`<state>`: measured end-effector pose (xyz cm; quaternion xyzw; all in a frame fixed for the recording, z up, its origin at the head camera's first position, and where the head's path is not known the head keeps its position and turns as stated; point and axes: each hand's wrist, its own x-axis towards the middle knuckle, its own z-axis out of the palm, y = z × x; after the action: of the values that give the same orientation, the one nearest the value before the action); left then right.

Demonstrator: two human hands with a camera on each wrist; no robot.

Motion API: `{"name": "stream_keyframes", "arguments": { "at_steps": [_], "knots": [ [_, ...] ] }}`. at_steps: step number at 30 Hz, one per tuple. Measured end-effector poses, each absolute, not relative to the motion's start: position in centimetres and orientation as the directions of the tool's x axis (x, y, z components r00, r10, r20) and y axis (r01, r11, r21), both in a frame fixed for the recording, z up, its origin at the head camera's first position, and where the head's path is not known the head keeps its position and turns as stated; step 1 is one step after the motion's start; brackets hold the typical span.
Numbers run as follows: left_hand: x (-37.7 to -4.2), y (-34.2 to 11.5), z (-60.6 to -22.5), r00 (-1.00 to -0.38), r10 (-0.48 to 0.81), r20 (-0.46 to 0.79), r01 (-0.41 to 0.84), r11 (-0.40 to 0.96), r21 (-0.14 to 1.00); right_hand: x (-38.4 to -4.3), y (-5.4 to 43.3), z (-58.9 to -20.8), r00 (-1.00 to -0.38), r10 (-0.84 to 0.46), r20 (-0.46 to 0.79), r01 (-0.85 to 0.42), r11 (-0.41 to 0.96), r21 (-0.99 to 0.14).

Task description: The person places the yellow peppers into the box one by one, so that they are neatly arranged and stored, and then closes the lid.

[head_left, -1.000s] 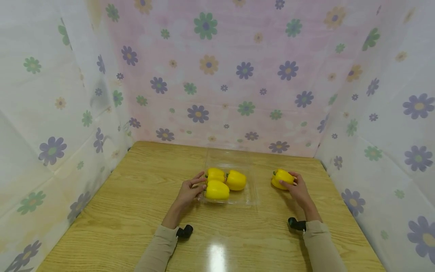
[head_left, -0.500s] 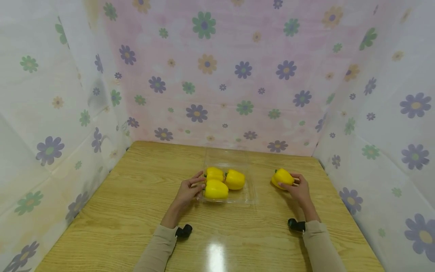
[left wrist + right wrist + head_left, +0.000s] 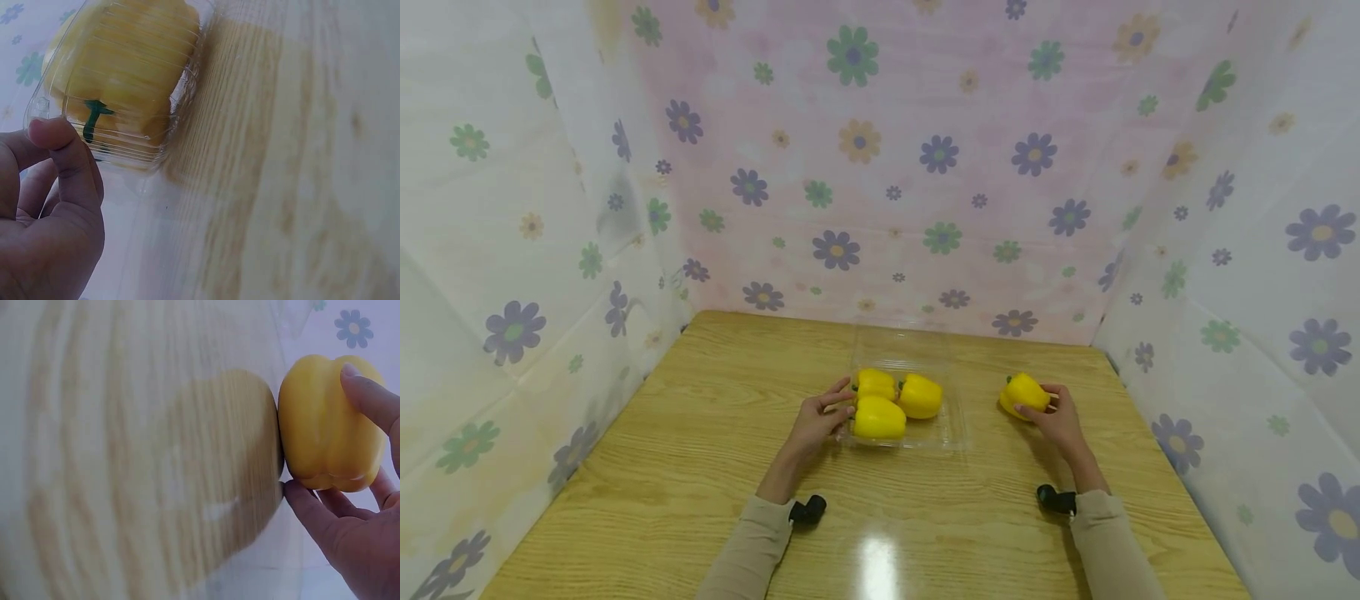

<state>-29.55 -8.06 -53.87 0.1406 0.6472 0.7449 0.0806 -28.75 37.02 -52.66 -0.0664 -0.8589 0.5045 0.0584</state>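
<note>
My left hand [image 3: 815,425] pinches the left rim of a clear plastic container [image 3: 953,433]. Inside it lie three yellow bell peppers: one at the front [image 3: 880,418], one behind it [image 3: 876,385] and one to the right [image 3: 921,397]. In the left wrist view a pepper's green stem [image 3: 95,119] shows through the ribbed wall. Right of the container, my right hand [image 3: 1060,421] holds another yellow bell pepper [image 3: 1024,395] at or just above the table, stem end away from the palm. The right wrist view shows the thumb on this pepper [image 3: 325,425] and fingers against its end.
The container's clear lid [image 3: 902,346] lies folded back toward the rear wall. All stands on a wood-grain table [image 3: 737,358], enclosed by flowered cloth [image 3: 895,167] at the back and both sides. A black wrist camera [image 3: 808,510] sits on each sleeve.
The bell pepper in my right hand has tipped slightly, its stem rising a little. My left hand and the container stay in place.
</note>
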Motion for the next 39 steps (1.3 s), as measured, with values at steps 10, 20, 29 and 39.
{"name": "stream_keyframes", "arguments": {
  "at_steps": [10, 20, 29, 39],
  "knots": [
    [-29.3, -8.0, -54.1, -0.946, 0.308, 0.103, 0.054, -0.164, 0.985, -28.4, 36.2, -52.1, -0.988, 0.092, 0.124, -0.062, 0.503, -0.862],
    [-29.2, -8.0, -54.1, -0.951, 0.294, 0.097, 0.052, -0.158, 0.986, -27.5, 35.7, -51.5, -0.984, 0.049, 0.173, -0.135, 0.437, -0.889],
    [-29.2, -7.9, -54.1, -0.953, 0.285, 0.099, 0.053, -0.163, 0.985, -27.2, 35.2, -51.2, -0.964, 0.042, 0.261, -0.234, 0.326, -0.916],
    [-29.4, -7.9, -53.9, -0.953, 0.286, 0.101, 0.058, -0.155, 0.986, -27.0, 33.9, -50.5, -0.919, 0.03, 0.393, -0.369, 0.286, -0.884]
  ]
}}
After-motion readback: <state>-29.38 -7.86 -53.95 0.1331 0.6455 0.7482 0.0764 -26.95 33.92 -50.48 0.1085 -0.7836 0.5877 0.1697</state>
